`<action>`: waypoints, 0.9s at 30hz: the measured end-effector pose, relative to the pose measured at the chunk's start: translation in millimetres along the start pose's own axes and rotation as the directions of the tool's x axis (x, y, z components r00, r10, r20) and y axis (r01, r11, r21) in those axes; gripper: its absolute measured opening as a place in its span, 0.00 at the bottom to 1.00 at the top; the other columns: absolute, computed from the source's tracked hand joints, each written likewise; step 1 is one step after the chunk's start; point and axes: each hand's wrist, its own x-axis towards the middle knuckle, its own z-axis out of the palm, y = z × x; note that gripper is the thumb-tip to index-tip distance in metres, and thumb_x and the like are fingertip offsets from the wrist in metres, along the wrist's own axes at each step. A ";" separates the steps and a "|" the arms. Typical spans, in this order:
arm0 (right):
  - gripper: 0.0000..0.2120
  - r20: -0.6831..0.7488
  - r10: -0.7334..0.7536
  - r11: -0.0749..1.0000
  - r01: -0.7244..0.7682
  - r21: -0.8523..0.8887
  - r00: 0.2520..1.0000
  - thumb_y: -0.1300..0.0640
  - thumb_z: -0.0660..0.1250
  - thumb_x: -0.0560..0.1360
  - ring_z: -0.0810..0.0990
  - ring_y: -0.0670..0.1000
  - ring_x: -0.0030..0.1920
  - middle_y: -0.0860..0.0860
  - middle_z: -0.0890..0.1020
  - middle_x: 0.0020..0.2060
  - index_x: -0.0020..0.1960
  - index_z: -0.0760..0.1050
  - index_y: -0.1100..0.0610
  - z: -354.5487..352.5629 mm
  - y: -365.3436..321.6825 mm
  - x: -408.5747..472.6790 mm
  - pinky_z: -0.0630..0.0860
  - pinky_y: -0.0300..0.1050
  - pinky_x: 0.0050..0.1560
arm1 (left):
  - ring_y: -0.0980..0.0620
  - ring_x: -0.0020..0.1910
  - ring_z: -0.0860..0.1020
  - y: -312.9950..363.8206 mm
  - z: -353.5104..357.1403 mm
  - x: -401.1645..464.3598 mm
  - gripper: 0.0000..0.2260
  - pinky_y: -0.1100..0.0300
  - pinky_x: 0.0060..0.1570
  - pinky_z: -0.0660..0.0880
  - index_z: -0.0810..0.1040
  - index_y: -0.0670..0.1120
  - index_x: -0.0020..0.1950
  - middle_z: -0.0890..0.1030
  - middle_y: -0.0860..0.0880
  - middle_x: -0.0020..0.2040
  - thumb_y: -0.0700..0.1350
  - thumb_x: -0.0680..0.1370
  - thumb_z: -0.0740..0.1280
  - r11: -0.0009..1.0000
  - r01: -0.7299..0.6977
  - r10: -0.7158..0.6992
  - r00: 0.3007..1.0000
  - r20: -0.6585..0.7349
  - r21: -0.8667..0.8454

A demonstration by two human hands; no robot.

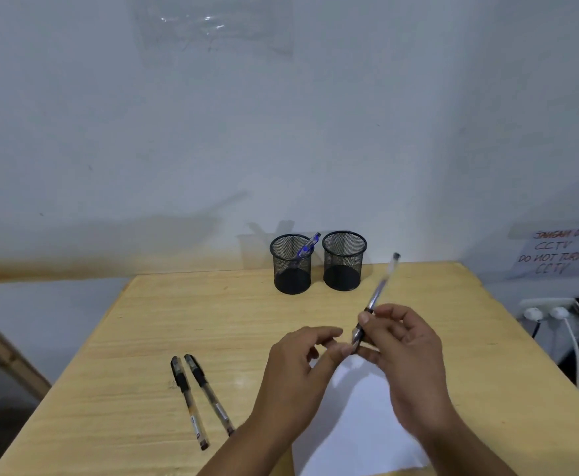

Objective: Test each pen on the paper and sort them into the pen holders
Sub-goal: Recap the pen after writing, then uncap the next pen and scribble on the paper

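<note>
Motion blurs the pen (pixel 377 297) pinched in the right hand (pixel 404 348) at centre frame; the left hand (pixel 298 365) grips its lower end above the partly hidden paper (pixel 356 427). The cut-off right-edge sign (pixel 562 252) reads "DO NOT TURN OFF CCTV". Two capped pens (pixel 198 396) lie lower left; two mesh holders (pixel 319 262) stand behind, the left holding one blue pen (pixel 307 247)

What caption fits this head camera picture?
Both hands, left and right, hold a pen above white paper, near two mesh holders.
</note>
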 end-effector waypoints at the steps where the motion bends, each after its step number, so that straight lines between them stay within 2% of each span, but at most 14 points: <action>1: 0.05 -0.017 -0.025 0.998 0.024 -0.063 1.000 0.64 0.73 0.73 0.82 0.52 0.35 0.58 0.84 0.38 0.47 0.79 0.59 -2.0 -4.8 13.0 0.80 0.47 0.38 | 0.62 0.46 0.77 -0.3 2.3 11.5 0.07 0.70 0.44 0.72 0.80 0.62 0.54 0.81 0.67 0.47 0.54 0.77 0.70 0.999 0.034 -0.034 0.999 -0.005 -0.038; 4: 0.03 -0.034 -0.117 0.954 0.103 -0.282 0.993 0.61 0.73 0.73 0.79 0.50 0.33 0.54 0.82 0.37 0.45 0.82 0.55 -10.2 -20.3 58.2 0.79 0.46 0.34 | 0.60 0.39 0.78 -4.7 11.6 50.7 0.10 0.70 0.40 0.73 0.82 0.55 0.56 0.83 0.58 0.44 0.52 0.76 0.72 0.986 0.131 -0.137 0.989 -0.048 -0.103; 6: 0.03 -0.029 -0.184 0.887 0.153 -0.437 0.983 0.60 0.73 0.72 0.79 0.51 0.34 0.50 0.81 0.36 0.42 0.82 0.52 -15.4 -31.5 88.2 0.80 0.48 0.35 | 0.63 0.36 0.77 -10.1 17.9 78.4 0.13 0.70 0.38 0.72 0.81 0.52 0.57 0.83 0.57 0.46 0.53 0.75 0.73 0.974 0.199 -0.205 0.977 -0.056 -0.108; 8: 0.04 0.007 -0.224 0.800 0.188 -0.570 0.975 0.59 0.72 0.71 0.78 0.49 0.33 0.47 0.81 0.34 0.40 0.82 0.50 -18.9 -43.8 114.0 0.78 0.46 0.35 | 0.62 0.45 0.79 -17.1 24.7 103.7 0.18 0.67 0.44 0.73 0.79 0.50 0.60 0.81 0.57 0.50 0.55 0.74 0.73 0.967 0.244 -0.248 0.967 -0.064 -0.068; 10: 0.05 0.066 -0.215 0.703 0.201 -0.682 0.974 0.59 0.70 0.72 0.78 0.47 0.34 0.45 0.81 0.35 0.40 0.83 0.50 -18.4 -55.6 135.9 0.72 0.40 0.32 | 0.56 0.55 0.78 -21.0 31.4 124.0 0.22 0.62 0.50 0.71 0.77 0.48 0.63 0.80 0.56 0.53 0.56 0.73 0.74 0.962 0.274 -0.274 0.959 -0.076 -0.017; 12: 0.04 0.128 -0.196 0.609 0.223 -0.761 0.972 0.59 0.69 0.72 0.78 0.46 0.36 0.46 0.82 0.38 0.43 0.83 0.52 -14.2 -63.8 154.4 0.69 0.38 0.32 | 0.55 0.55 0.77 -22.3 37.8 138.8 0.24 0.61 0.50 0.70 0.76 0.48 0.64 0.79 0.55 0.51 0.55 0.72 0.75 0.953 0.302 -0.299 0.951 -0.083 0.024; 14: 0.03 0.170 -0.196 0.548 0.251 -0.798 0.966 0.59 0.70 0.72 0.79 0.47 0.39 0.47 0.82 0.40 0.44 0.83 0.54 -6.2 -66.0 170.0 0.69 0.37 0.33 | 0.52 0.54 0.77 -25.1 44.9 149.3 0.27 0.59 0.50 0.71 0.75 0.47 0.65 0.77 0.55 0.49 0.56 0.70 0.76 0.938 0.335 -0.326 0.940 -0.104 0.088; 16: 0.04 0.194 -0.206 0.512 0.275 -0.814 0.959 0.58 0.72 0.71 0.80 0.50 0.42 0.49 0.82 0.42 0.46 0.82 0.54 3.9 -62.0 181.5 0.70 0.38 0.36 | 0.49 0.60 0.78 -29.9 52.5 157.3 0.33 0.56 0.54 0.73 0.72 0.48 0.69 0.80 0.52 0.57 0.59 0.68 0.76 0.919 0.370 -0.352 0.925 -0.142 0.138; 18: 0.05 0.211 -0.208 0.496 0.289 -0.819 0.955 0.59 0.73 0.70 0.81 0.51 0.44 0.50 0.83 0.41 0.46 0.81 0.54 13.5 -54.9 190.1 0.73 0.40 0.42 | 0.48 0.62 0.77 -31.4 59.8 162.1 0.34 0.56 0.53 0.72 0.72 0.49 0.69 0.80 0.49 0.61 0.61 0.68 0.75 0.908 0.393 -0.370 0.915 -0.162 0.146; 22: 0.04 0.229 -0.205 0.451 0.299 -0.841 0.952 0.60 0.72 0.70 0.83 0.53 0.44 0.52 0.85 0.42 0.40 0.80 0.52 26.1 -39.3 199.9 0.76 0.41 0.45 | 0.48 0.53 0.81 -33.3 67.0 169.1 0.25 0.54 0.49 0.77 0.76 0.53 0.59 0.83 0.52 0.52 0.64 0.67 0.73 0.899 0.416 -0.390 0.902 -0.186 0.136; 26: 0.02 0.241 -0.191 0.414 0.301 -0.859 0.952 0.58 0.73 0.71 0.83 0.55 0.45 0.54 0.85 0.46 0.43 0.82 0.54 29.2 -29.1 204.3 0.77 0.43 0.45 | 0.48 0.51 0.81 -41.6 68.5 172.6 0.24 0.53 0.48 0.78 0.77 0.53 0.61 0.84 0.51 0.50 0.63 0.70 0.71 0.891 0.430 -0.402 0.896 -0.189 0.144; 27: 0.05 0.248 -0.199 0.409 0.311 -0.858 0.948 0.56 0.75 0.70 0.82 0.55 0.47 0.54 0.85 0.47 0.45 0.83 0.54 28.8 -28.1 204.1 0.77 0.44 0.46 | 0.47 0.51 0.81 -42.6 68.1 172.9 0.24 0.54 0.48 0.77 0.77 0.53 0.62 0.84 0.51 0.50 0.62 0.70 0.71 0.892 0.428 -0.400 0.897 -0.188 0.145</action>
